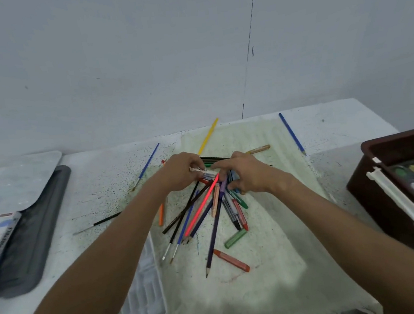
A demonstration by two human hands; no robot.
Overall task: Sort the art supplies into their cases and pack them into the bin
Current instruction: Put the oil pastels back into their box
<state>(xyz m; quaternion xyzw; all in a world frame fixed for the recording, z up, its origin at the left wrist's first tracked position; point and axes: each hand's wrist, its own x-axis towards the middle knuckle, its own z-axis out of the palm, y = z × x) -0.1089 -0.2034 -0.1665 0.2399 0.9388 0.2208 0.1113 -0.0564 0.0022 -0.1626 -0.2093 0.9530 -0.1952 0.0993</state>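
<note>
White table (336, 124) under stained cloth (270, 226), grey case (31, 237), brown bin (371, 191)

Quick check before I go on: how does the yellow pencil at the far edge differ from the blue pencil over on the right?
The yellow pencil leans with its far end to the right; the blue pencil leans with its far end to the left. The yellow pencil lies on the stained green mat near the pile; the blue pencil lies along the mat's right edge, nearer the brown bin. Both lie loose and flat, touched by neither hand.
</note>
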